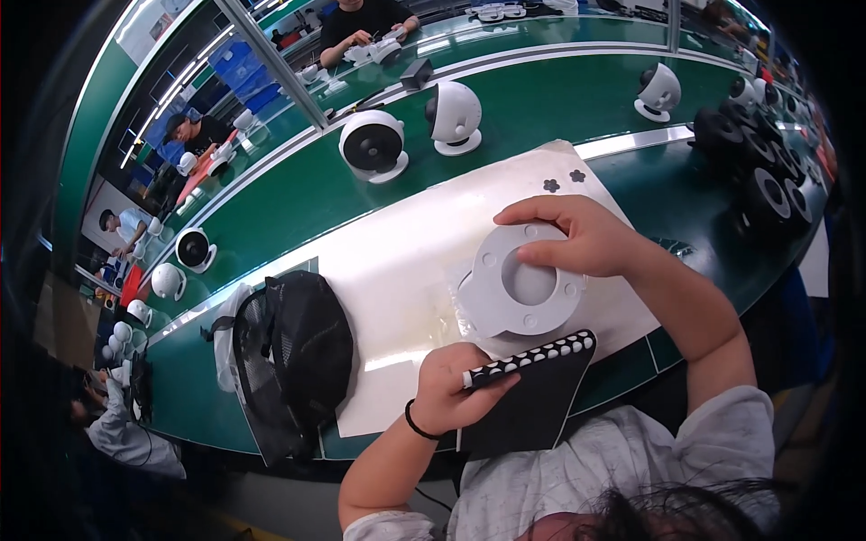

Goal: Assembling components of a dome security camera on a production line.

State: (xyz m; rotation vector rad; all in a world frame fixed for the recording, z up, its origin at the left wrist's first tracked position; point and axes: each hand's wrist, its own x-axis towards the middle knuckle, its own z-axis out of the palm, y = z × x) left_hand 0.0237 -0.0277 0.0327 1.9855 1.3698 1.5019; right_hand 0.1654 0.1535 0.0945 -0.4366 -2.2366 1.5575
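My right hand [582,236] grips a white round plastic base [478,302] from its upper right side, with the thumb reaching into the round recess at its middle. Several small round marks sit around the base's rim. Lower down, my left hand [456,388] is closed on a black sheet [532,415] that bends over at the top, where rows of white round dots show. The dotted edge lies just below the base, close to it. A clear plastic piece [462,311] shows at the base's left side.
A black mesh bag [302,338] lies left of a white mat [388,270]. Two flower-shaped dark pieces [564,182] rest on the mat's far corner. White round fans [372,144] stand on the green conveyor beyond. Black round parts [767,194] are piled at right. People work farther off.
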